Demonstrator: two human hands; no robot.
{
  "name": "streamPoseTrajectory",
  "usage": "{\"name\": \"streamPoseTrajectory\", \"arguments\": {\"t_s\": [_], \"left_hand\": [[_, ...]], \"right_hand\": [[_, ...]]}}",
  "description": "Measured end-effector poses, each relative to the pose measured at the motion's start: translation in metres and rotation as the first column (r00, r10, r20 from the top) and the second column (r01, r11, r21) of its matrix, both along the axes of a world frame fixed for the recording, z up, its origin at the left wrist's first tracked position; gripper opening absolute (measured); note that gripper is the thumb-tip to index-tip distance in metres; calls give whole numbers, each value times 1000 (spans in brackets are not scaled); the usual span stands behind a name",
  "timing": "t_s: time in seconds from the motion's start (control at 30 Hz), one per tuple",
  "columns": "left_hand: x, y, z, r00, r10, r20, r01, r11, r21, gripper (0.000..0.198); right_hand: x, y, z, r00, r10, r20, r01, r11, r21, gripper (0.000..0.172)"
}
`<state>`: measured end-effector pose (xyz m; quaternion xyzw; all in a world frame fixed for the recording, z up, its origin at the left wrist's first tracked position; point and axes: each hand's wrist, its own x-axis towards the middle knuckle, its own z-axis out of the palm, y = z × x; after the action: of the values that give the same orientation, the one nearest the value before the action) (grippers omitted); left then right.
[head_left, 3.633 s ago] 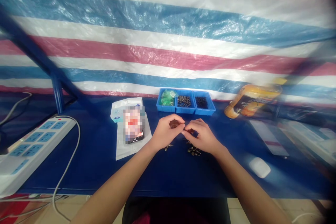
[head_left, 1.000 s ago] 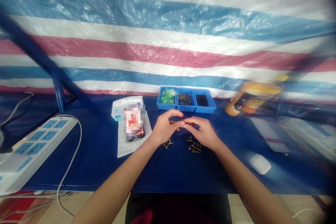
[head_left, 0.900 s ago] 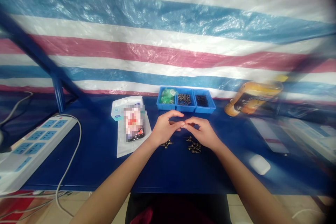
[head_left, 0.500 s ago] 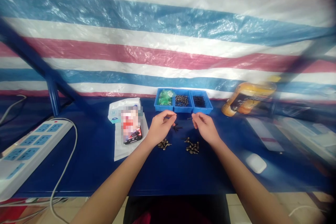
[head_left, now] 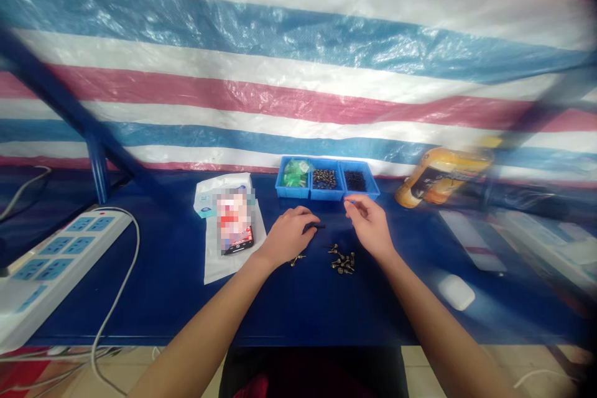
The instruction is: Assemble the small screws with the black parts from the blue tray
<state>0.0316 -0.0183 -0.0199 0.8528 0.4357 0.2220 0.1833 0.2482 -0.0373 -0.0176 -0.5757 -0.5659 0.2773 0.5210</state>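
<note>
My left hand (head_left: 291, 235) is low over the table, fingers curled, with its fingertips at a few small black pieces (head_left: 318, 226); whether it grips one is hidden. My right hand (head_left: 369, 224) is raised just in front of the right bin, thumb and forefinger pinched together on something too small to make out. Between and below the hands lies a pile of small metal screws (head_left: 342, 260). A few more screws (head_left: 297, 259) show under my left wrist. Three joined blue bins (head_left: 327, 196) hold a green bag (head_left: 295, 173), metal parts (head_left: 324, 178) and black screws (head_left: 355, 180).
On the left are a phone (head_left: 236, 224) on a white packet (head_left: 214, 267) and a power strip (head_left: 69, 255) with a cable. On the right are an orange bottle (head_left: 438, 175), a white case (head_left: 456, 292) and a pale flat object (head_left: 471, 241).
My left hand has moved down onto the black pieces and now covers part of the left screw pile. My right hand has shifted slightly to the right and stays pinched.
</note>
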Motion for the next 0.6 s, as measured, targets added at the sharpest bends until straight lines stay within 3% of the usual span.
{"name": "streamPoseTrajectory", "arguments": {"t_s": [0.2, 0.43, 0.6], "left_hand": [[2, 0, -3, 994, -17, -110, 20, 999, 34, 25], [2, 1, -3, 998, -9, -63, 9, 1000, -8, 21], [2, 3, -3, 999, -8, 52, 12, 997, -80, 17]], "right_hand": [[-3, -2, 1, 995, 12, 101, -12, 1000, 5, 28], [-2, -1, -1, 987, 12, 161, -16, 1000, 21, 29], [-5, -3, -1, 977, 44, 208, -53, 998, 34, 27]]}}
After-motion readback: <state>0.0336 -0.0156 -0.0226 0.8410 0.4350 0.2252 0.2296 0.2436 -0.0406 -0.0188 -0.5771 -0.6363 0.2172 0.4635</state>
